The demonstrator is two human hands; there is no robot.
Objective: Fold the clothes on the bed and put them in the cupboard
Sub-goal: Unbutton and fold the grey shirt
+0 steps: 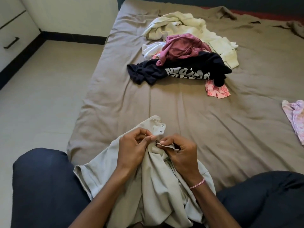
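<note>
A beige shirt (153,186) with metal snap buttons lies bunched in my lap at the near edge of the bed (115,99). My left hand (133,148) pinches one side of its snap placket, and my right hand (179,153) pinches the other side; the two edges nearly meet. Farther up the bed lies a heap of unfolded clothes: a navy printed T-shirt (181,69), a maroon garment (181,46), a cream garment (181,25), a white piece (151,50) and a pink patterned piece (217,91).
A pink floral garment (294,117) lies at the bed's right edge. A white cupboard (13,30) with black-handled drawers stands at the far left across beige tiled floor (41,96). My knees in dark trousers flank the shirt.
</note>
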